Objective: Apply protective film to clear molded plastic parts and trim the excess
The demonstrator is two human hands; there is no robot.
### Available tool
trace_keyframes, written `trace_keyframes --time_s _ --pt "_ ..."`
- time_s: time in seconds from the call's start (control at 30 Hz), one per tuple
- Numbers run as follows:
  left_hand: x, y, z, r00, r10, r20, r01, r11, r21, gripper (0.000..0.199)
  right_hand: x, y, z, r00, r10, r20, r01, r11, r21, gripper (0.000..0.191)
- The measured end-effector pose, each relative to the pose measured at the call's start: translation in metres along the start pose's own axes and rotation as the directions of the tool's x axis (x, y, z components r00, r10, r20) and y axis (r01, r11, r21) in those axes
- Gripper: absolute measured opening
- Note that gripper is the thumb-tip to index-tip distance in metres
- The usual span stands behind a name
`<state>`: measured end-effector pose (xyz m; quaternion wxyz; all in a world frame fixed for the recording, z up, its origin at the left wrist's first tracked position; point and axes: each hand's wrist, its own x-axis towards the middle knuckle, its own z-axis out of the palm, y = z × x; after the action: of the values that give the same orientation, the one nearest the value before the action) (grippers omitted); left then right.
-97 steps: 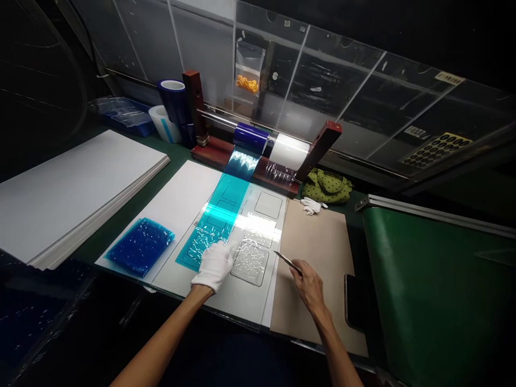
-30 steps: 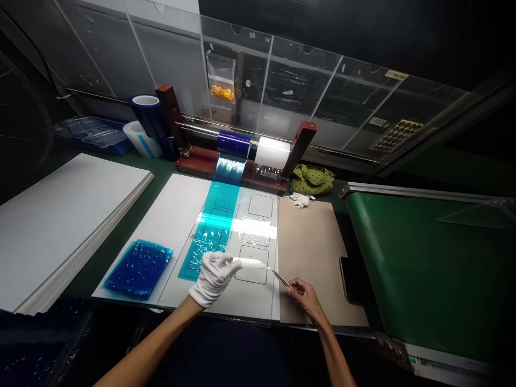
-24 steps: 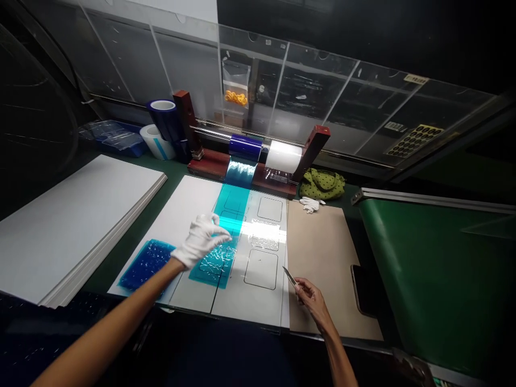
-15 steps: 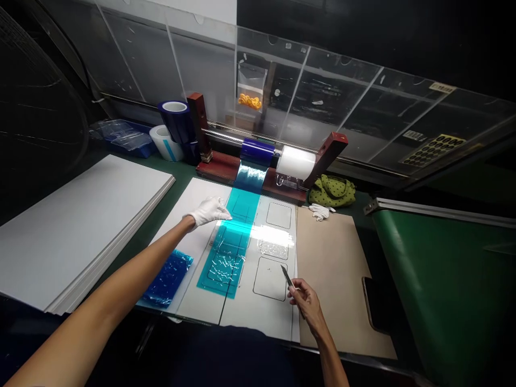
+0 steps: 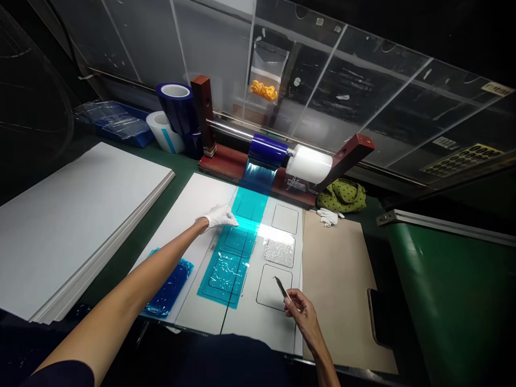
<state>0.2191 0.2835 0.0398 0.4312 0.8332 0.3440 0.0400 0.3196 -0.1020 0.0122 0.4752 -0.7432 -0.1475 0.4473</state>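
Note:
A strip of translucent blue film runs from the dark blue roll down over a white board marked with rounded outlines. My left hand, in a white glove, reaches to the film's left edge about halfway along; its fingers are pinched together there. Bare except for what it carries, my right hand grips a slim craft knife, its tip pointing up and left over the lower right outline. A bubbly clear film patch lies in the outline above that.
A wooden stand carries the blue roll and a white roll. White sheets are stacked at left, near a blue film stack. Brown board, a phone, a glove and green cloth are at right.
The head view has tilted and shifted slightly. My right hand has brought the knife leftward, its tip now inside the lower right outline. My left hand stays at the film's edge.

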Motion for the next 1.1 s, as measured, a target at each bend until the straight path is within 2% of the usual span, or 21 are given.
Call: trace_keyframes --time_s 0.1,0.17,0.23,0.3,0.37,0.47,0.53,0.63,0.77,0.97,1.1 --pt "0.000 0.001 -0.004 0.999 0.029 -0.017 -0.027 0.993 0.118 0.033 0.003 -0.008 0.003 0.999 -0.035 0.041 0.039 0.994 -0.099 0.035" --pt "-0.010 0.003 -0.007 0.992 0.031 -0.119 -0.006 0.979 0.206 0.041 0.007 -0.016 0.009 0.994 -0.090 0.060 0.102 0.969 -0.224 0.031" --pt "-0.032 0.004 -0.008 0.969 0.015 -0.248 0.060 0.955 0.290 0.047 0.014 -0.027 0.019 0.975 -0.209 0.071 0.220 0.897 -0.384 0.028" --pt "-0.063 0.003 -0.002 0.942 -0.019 -0.336 0.146 0.922 0.358 0.044 0.023 -0.040 0.034 0.930 -0.354 0.098 0.349 0.768 -0.537 0.027" --pt "-0.100 -0.001 0.013 0.936 -0.062 -0.346 0.212 0.885 0.415 0.039 0.036 -0.053 0.053 0.883 -0.443 0.155 0.425 0.616 -0.663 0.031" --pt "-0.144 -0.009 0.047 0.960 -0.072 -0.269 0.201 0.848 0.490 0.037 0.058 -0.070 0.083 0.854 -0.437 0.281 0.468 0.411 -0.782 0.034" --pt "-0.160 -0.015 0.068 0.968 -0.082 -0.235 0.196 0.833 0.517 0.037 0.072 -0.079 0.101 0.846 -0.390 0.363 0.490 0.298 -0.820 0.033" --pt "-0.167 -0.021 0.088 0.960 -0.131 -0.248 0.247 0.815 0.525 0.042 0.088 -0.090 0.122 0.836 -0.313 0.450 0.515 0.170 -0.840 0.033" --pt "-0.166 -0.024 0.097 0.947 -0.168 -0.275 0.292 0.809 0.510 0.045 0.100 -0.101 0.140 0.813 -0.247 0.527 0.557 0.066 -0.828 0.032" --pt "-0.167 -0.024 0.100 0.937 -0.197 -0.289 0.318 0.822 0.473 0.044 0.106 -0.106 0.153 0.804 -0.209 0.556 0.573 0.025 -0.819 0.033" --pt "-0.167 -0.025 0.100 0.934 -0.211 -0.287 0.323 0.841 0.433 0.044 0.104 -0.104 0.142 0.822 -0.184 0.540 0.551 0.013 -0.835 0.034"
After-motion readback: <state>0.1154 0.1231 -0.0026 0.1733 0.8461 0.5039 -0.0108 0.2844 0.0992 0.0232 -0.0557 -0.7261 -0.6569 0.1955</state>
